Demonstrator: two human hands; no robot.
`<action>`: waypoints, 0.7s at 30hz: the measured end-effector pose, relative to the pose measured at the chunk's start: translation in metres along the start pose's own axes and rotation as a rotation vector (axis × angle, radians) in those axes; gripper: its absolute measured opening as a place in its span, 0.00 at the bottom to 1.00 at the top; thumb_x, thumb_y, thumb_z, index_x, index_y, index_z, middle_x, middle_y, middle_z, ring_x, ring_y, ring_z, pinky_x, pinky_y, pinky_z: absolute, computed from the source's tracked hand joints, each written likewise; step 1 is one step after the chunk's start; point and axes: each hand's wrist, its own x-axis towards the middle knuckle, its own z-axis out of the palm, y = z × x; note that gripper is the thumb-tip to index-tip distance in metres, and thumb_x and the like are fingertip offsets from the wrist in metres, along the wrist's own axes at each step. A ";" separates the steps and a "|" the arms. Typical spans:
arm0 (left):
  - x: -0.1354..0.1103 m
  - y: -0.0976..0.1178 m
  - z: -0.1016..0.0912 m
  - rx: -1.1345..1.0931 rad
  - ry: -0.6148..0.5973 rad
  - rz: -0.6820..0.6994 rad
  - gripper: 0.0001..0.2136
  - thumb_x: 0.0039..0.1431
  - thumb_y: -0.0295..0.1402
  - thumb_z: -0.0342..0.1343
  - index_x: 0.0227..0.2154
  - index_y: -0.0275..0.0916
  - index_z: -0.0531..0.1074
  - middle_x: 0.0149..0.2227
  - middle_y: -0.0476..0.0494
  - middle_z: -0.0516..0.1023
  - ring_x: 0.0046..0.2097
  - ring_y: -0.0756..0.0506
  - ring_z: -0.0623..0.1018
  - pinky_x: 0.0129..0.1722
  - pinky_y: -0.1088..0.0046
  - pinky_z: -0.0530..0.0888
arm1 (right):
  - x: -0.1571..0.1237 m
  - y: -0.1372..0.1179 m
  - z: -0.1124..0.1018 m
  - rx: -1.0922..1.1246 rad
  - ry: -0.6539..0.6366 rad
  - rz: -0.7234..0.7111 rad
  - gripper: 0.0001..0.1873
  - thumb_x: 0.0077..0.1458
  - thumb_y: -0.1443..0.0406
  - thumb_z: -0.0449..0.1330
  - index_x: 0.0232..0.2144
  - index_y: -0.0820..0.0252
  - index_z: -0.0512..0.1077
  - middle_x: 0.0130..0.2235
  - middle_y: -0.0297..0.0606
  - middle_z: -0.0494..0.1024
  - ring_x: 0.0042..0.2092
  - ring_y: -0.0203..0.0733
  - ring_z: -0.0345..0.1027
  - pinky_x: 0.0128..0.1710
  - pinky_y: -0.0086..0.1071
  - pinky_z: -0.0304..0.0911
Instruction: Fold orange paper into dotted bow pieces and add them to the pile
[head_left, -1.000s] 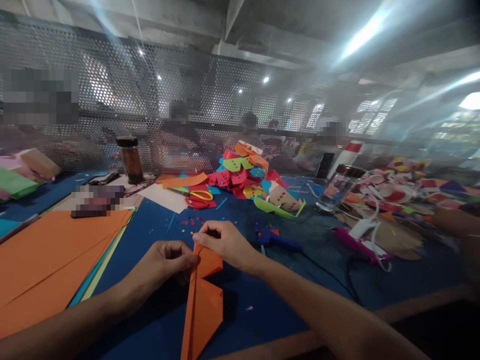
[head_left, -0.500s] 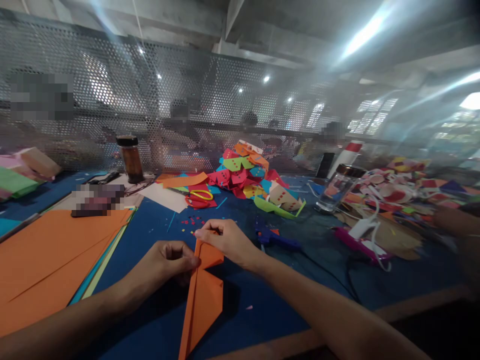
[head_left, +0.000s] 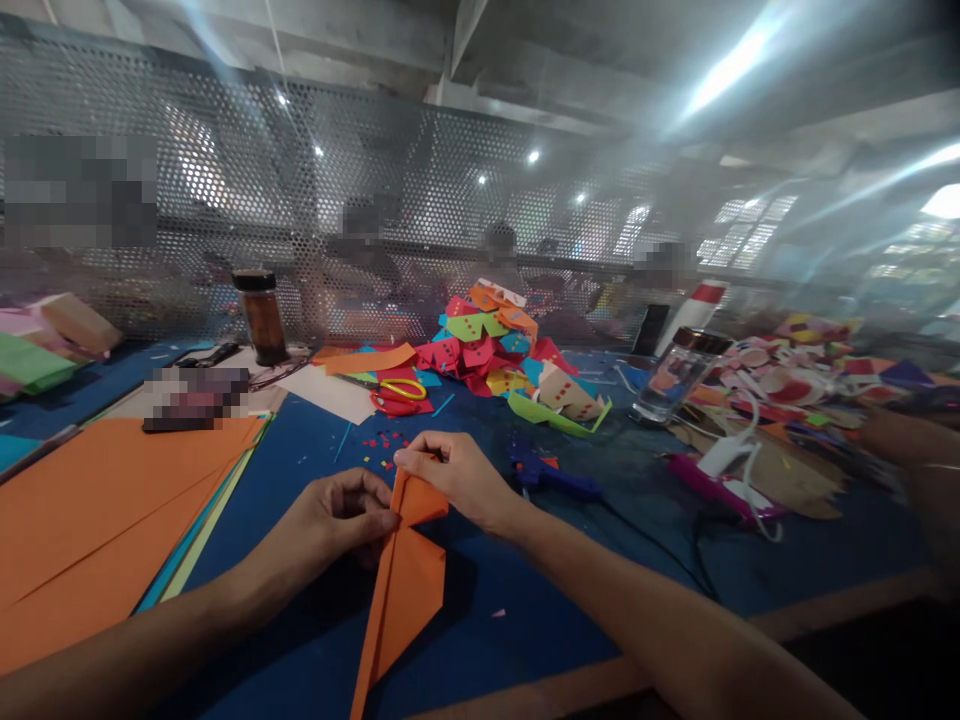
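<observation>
A folded piece of orange paper (head_left: 412, 590) is held between my two hands above the blue table. It has a narrow folded strip along its left edge and a notch cut into its right side. My left hand (head_left: 341, 515) pinches the strip near the notch, thumb on the near face. At the top end, my right hand (head_left: 457, 475) grips the paper between thumb and curled fingers. Small red and yellow paper bits (head_left: 386, 440) lie just beyond. A blue glue gun (head_left: 555, 475) rests to the right of my right hand, its dark cord trailing toward me.
Orange sheets (head_left: 112, 500) are stacked at left, a phone (head_left: 195, 398) on their far edge. Behind are a jar of brown liquid (head_left: 260, 320), scissors (head_left: 401, 395) and a pile of cut paper shapes (head_left: 487, 345). A glass bottle (head_left: 679, 380) and pink power strip (head_left: 727, 490) stand right.
The upper end of the orange paper and my right hand have shifted slightly up and right; the lower end has swung a little left. Both hands keep their grip.
</observation>
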 end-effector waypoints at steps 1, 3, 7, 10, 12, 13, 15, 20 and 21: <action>-0.001 -0.001 0.001 -0.015 0.001 0.032 0.18 0.48 0.42 0.69 0.30 0.41 0.66 0.22 0.57 0.73 0.22 0.52 0.71 0.25 0.76 0.68 | 0.000 0.001 0.000 -0.001 0.000 0.001 0.17 0.53 0.53 0.63 0.25 0.61 0.73 0.26 0.31 0.71 0.30 0.35 0.60 0.30 0.29 0.55; -0.004 -0.004 0.002 -0.009 0.009 0.098 0.18 0.53 0.40 0.67 0.30 0.43 0.61 0.23 0.57 0.74 0.24 0.52 0.71 0.26 0.76 0.68 | 0.001 0.001 -0.001 -0.005 -0.002 0.002 0.17 0.53 0.53 0.63 0.25 0.61 0.73 0.26 0.30 0.70 0.29 0.35 0.59 0.29 0.29 0.54; -0.009 -0.004 0.004 0.096 0.001 0.164 0.10 0.60 0.39 0.62 0.38 0.44 0.66 0.29 0.56 0.72 0.28 0.52 0.71 0.28 0.77 0.69 | 0.002 0.001 -0.001 -0.015 -0.015 -0.001 0.17 0.54 0.54 0.63 0.23 0.61 0.73 0.25 0.29 0.69 0.28 0.34 0.58 0.29 0.28 0.54; -0.010 -0.003 0.005 0.164 -0.042 0.155 0.08 0.61 0.40 0.60 0.36 0.41 0.72 0.29 0.53 0.72 0.29 0.51 0.71 0.29 0.76 0.69 | 0.001 0.000 -0.001 -0.023 -0.023 0.000 0.17 0.54 0.54 0.63 0.23 0.61 0.73 0.24 0.30 0.70 0.28 0.34 0.58 0.29 0.28 0.54; -0.009 -0.002 0.004 0.166 -0.053 0.136 0.09 0.60 0.41 0.60 0.34 0.40 0.74 0.28 0.53 0.72 0.28 0.51 0.71 0.29 0.75 0.69 | 0.001 -0.001 -0.002 -0.028 -0.022 0.000 0.17 0.54 0.54 0.63 0.24 0.61 0.73 0.24 0.30 0.70 0.28 0.34 0.59 0.29 0.28 0.55; -0.009 -0.001 0.004 0.155 -0.053 0.126 0.09 0.59 0.41 0.61 0.34 0.40 0.74 0.28 0.52 0.72 0.28 0.51 0.71 0.28 0.75 0.68 | 0.001 -0.001 -0.002 -0.030 -0.019 -0.001 0.17 0.54 0.54 0.63 0.24 0.61 0.73 0.24 0.30 0.70 0.28 0.34 0.59 0.29 0.28 0.55; -0.009 -0.001 0.004 0.124 -0.054 0.104 0.10 0.58 0.41 0.63 0.36 0.41 0.75 0.30 0.52 0.73 0.28 0.51 0.71 0.28 0.75 0.69 | 0.001 0.000 -0.002 -0.034 -0.013 -0.006 0.17 0.54 0.54 0.63 0.23 0.61 0.73 0.24 0.30 0.70 0.28 0.34 0.59 0.29 0.28 0.55; -0.009 -0.002 0.004 0.057 -0.068 0.070 0.13 0.53 0.39 0.67 0.39 0.42 0.75 0.35 0.51 0.75 0.27 0.52 0.73 0.29 0.74 0.71 | 0.002 0.001 -0.003 -0.058 0.004 -0.027 0.17 0.56 0.54 0.62 0.25 0.61 0.74 0.25 0.30 0.71 0.28 0.34 0.61 0.29 0.28 0.56; -0.009 -0.001 0.004 0.058 -0.058 0.063 0.13 0.53 0.38 0.67 0.40 0.42 0.74 0.36 0.50 0.75 0.27 0.52 0.73 0.29 0.74 0.71 | 0.002 0.001 -0.003 -0.068 0.005 -0.037 0.17 0.57 0.54 0.61 0.26 0.61 0.74 0.25 0.31 0.72 0.28 0.35 0.62 0.29 0.28 0.57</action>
